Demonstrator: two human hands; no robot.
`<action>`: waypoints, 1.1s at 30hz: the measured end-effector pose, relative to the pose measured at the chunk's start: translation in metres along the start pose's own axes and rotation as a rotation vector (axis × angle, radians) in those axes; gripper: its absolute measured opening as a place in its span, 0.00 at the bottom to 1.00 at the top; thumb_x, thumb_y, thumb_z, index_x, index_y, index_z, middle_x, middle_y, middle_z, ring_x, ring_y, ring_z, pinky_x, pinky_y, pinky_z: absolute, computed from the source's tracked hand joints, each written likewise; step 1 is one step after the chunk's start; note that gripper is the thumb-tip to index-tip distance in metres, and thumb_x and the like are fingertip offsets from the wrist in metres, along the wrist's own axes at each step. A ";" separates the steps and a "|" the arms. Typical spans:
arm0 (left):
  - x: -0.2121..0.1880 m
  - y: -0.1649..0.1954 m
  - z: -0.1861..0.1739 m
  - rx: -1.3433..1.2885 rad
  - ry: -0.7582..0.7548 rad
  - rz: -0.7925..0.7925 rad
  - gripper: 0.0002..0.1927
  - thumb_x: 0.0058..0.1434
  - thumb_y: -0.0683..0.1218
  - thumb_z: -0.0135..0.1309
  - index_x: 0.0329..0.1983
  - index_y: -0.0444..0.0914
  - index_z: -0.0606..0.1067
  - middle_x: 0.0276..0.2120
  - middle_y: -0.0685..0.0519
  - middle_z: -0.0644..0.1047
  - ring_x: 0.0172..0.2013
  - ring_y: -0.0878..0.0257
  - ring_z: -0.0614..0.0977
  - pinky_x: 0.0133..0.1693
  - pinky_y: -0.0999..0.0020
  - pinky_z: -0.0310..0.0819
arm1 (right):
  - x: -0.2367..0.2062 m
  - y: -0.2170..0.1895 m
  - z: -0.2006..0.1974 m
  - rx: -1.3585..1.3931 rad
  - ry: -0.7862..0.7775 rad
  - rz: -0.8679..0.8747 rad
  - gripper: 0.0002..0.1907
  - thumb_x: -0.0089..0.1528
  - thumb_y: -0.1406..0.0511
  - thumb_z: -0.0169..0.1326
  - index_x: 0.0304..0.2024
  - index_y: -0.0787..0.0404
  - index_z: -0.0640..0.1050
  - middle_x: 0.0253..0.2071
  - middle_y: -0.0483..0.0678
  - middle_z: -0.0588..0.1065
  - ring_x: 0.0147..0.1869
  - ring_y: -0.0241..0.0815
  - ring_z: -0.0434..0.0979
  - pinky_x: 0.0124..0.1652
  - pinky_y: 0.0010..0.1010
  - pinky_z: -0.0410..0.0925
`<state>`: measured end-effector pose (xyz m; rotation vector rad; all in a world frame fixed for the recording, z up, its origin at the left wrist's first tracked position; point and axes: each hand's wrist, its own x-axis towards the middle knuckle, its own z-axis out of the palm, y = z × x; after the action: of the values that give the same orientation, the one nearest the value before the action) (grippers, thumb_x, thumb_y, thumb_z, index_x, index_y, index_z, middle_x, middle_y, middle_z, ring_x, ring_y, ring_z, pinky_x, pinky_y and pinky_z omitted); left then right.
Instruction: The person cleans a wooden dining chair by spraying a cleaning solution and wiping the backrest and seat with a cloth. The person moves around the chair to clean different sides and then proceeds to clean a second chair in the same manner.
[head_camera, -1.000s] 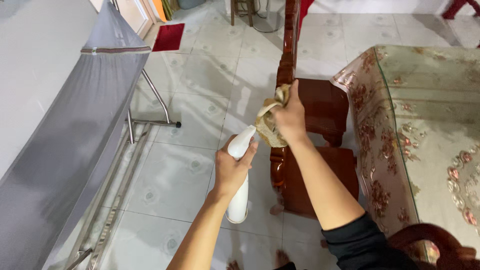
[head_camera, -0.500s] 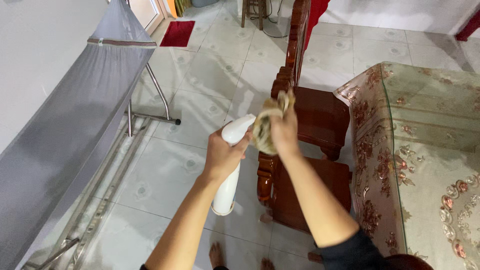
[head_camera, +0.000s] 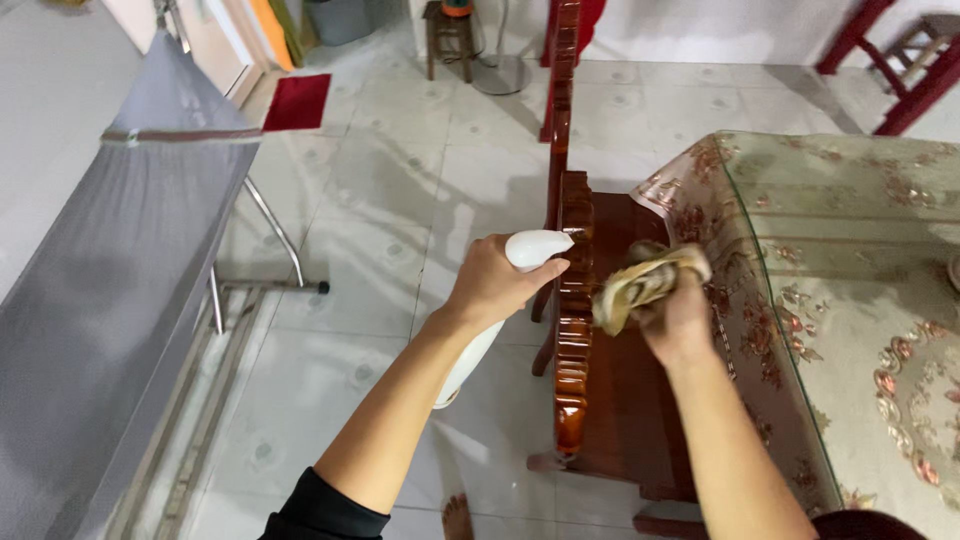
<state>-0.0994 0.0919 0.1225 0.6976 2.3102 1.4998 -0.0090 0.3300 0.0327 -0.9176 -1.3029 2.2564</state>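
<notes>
My left hand (head_camera: 492, 283) grips a white spray bottle (head_camera: 470, 355) by its head, its nozzle pointing at the carved back of a red-brown wooden chair (head_camera: 575, 330). My right hand (head_camera: 677, 318) is closed on a crumpled beige cloth (head_camera: 643, 281), held over the chair's seat just right of the carved back rail. Both forearms reach up from the bottom of the view, with dark sleeves at the edges.
A table with a floral cover under glass (head_camera: 860, 290) stands right of the chair. A grey fabric cot on a metal frame (head_camera: 110, 300) fills the left. Farther back stand another wooden chair (head_camera: 563, 60), a small stool (head_camera: 447, 30) and a red mat (head_camera: 297, 101) on the tiled floor.
My view has shifted over the chair. The right hand with the cloth moved from the chair's back rail to the seat side; the left hand kept the bottle pointed at the rail.
</notes>
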 end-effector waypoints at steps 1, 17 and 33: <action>0.003 0.002 -0.003 0.063 -0.022 0.006 0.19 0.55 0.55 0.64 0.49 0.45 0.83 0.27 0.50 0.84 0.21 0.61 0.83 0.26 0.66 0.79 | -0.001 -0.008 -0.003 -0.012 0.056 -0.008 0.25 0.72 0.53 0.28 0.55 0.56 0.74 0.51 0.46 0.77 0.57 0.41 0.75 0.56 0.39 0.67; 0.020 -0.036 -0.010 -0.155 0.101 0.384 0.13 0.59 0.48 0.64 0.45 0.39 0.83 0.33 0.50 0.85 0.30 0.61 0.87 0.32 0.66 0.82 | -0.100 -0.016 0.098 -1.113 -0.040 -0.057 0.33 0.70 0.63 0.46 0.77 0.54 0.55 0.42 0.55 0.80 0.31 0.47 0.79 0.28 0.35 0.78; 0.021 -0.060 -0.027 -0.478 0.061 0.031 0.14 0.60 0.45 0.62 0.49 0.37 0.81 0.32 0.55 0.83 0.22 0.70 0.79 0.21 0.74 0.74 | -0.077 0.029 0.055 -0.651 -0.032 -0.260 0.17 0.67 0.63 0.44 0.54 0.65 0.73 0.42 0.50 0.78 0.45 0.40 0.80 0.49 0.34 0.74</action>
<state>-0.1450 0.0623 0.0793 0.5596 1.8690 2.0071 0.0077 0.2352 0.0535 -0.8383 -2.0913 1.6689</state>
